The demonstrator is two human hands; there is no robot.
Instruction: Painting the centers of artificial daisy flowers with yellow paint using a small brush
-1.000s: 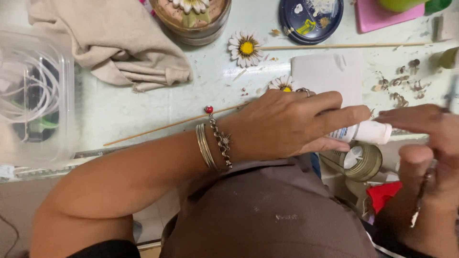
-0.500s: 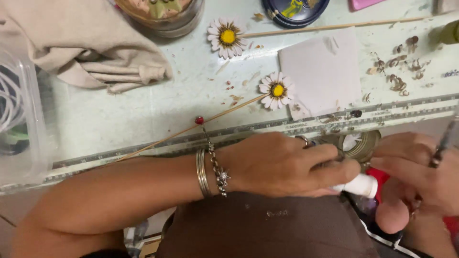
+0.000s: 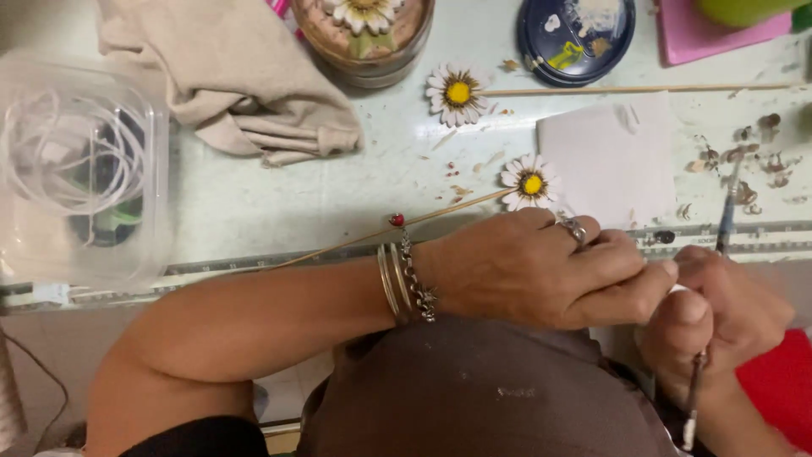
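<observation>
The left hand (image 3: 541, 271) lies curled just in front of the tabletop's near edge, its fingers (image 3: 626, 267) bent close together and meeting the right hand (image 3: 719, 313). A sliver of white shows at the fingertips, but what is pinched there cannot be made out. A ring sits on one finger, and metal bangles with a beaded chain (image 3: 406, 283) circle the wrist. The right hand is folded into a loose fist around a thin paintbrush (image 3: 727, 220). The brush's dark tip rises over the near edge of the tabletop (image 3: 254, 203) and its handle runs down past the palm.

Along that near edge runs a pale ruler strip. Just beyond the left hand lies a white daisy with a yellow centre (image 3: 531, 183), mounted on a thin wooden stick (image 3: 381, 233) that slants toward the left. Beside it, toward the right edge, is a smooth white square sheet (image 3: 609, 161), and beyond that are brown paint smears (image 3: 744, 161).

Further back lie a second daisy (image 3: 457, 91) and a long wooden skewer (image 3: 643, 88). At the far edge stand a round brown pot topped with a daisy (image 3: 364, 34), a dark blue round lid dabbed with paint (image 3: 575, 38), and a pink pad (image 3: 710, 34). A crumpled beige cloth (image 3: 228, 85) lies at the far left, and a clear plastic box holding coiled white cord (image 3: 76, 169) sits at the left edge.
</observation>
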